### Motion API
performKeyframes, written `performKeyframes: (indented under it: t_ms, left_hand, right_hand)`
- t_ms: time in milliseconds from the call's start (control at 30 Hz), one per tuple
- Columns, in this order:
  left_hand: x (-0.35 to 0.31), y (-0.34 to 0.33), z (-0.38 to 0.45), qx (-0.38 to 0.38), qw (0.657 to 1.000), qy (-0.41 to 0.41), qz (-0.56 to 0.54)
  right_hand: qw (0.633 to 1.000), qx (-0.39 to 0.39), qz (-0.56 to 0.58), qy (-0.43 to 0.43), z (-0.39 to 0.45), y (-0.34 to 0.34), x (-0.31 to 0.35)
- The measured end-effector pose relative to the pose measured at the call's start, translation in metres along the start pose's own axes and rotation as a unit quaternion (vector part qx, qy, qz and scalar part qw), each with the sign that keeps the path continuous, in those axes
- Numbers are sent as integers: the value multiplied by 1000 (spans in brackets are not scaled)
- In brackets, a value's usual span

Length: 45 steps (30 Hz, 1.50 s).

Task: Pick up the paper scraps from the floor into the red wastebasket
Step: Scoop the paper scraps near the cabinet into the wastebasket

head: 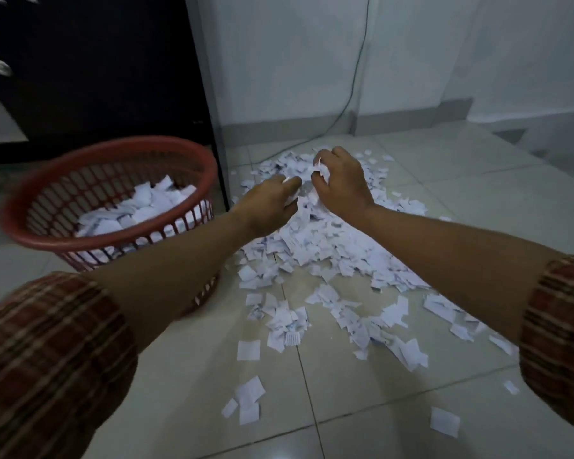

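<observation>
A wide heap of white paper scraps (328, 246) covers the tiled floor in the middle, with loose pieces trailing toward me. The red lattice wastebasket (24, 200) stands on the floor at the left, partly filled with scraps. Both my arms reach over the far part of the heap. My left hand (269, 203) curls its fingers round scraps at the heap's top. My right hand (342, 183), just to the right and almost touching the left, grips a bunch of scraps in its curled fingers.
A dark cabinet (96, 71) rises behind the wastebasket. A thin cable (352, 91) hangs down the white wall and runs onto the floor near the heap's far edge. Bare tiles (186, 385) lie in front of me.
</observation>
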<state>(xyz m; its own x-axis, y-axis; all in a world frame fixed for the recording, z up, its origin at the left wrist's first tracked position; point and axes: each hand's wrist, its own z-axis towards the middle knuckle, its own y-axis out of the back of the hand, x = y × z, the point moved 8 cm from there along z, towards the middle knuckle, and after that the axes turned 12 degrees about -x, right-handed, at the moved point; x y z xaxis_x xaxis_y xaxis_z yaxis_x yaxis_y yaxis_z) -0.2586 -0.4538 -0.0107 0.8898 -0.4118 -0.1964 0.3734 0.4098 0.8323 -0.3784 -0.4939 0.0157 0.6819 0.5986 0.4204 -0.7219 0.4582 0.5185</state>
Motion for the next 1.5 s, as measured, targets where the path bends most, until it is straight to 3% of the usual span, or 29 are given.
performKeyframes:
  t_ms: [300, 533, 667, 800, 967, 1100, 1167, 1400, 1500]
  left_hand:
    - [51, 122, 15, -47, 996, 33, 68]
    - [134, 177, -13, -52, 984, 133, 108]
    - [176, 182, -38, -19, 970, 196, 145]
    - [198, 176, -61, 28, 961, 237, 143]
    - [209, 155, -79, 114, 954, 240, 137]
    - [227, 139, -97, 234, 905, 284, 213]
    - [230, 136, -100, 255, 893, 308, 206]
    - [235, 138, -85, 212, 902, 341, 158]
    - [219, 138, -69, 180, 925, 300, 150]
  right_hand:
    - [994, -71, 70, 33, 66, -13, 85]
    - [990, -43, 128, 28, 68, -67, 143]
    - [987, -22, 160, 17, 68, -97, 171]
    - [982, 51, 180, -16, 70, -136, 198]
    - [936, 327, 116, -50, 37, -186, 218]
    - [894, 438, 76, -51, 17, -203, 210]
    - [888, 451, 76, -55, 16, -203, 205]
    - [902, 419, 101, -4, 27, -186, 196]
    - [929, 356, 81, 51, 34, -183, 190]
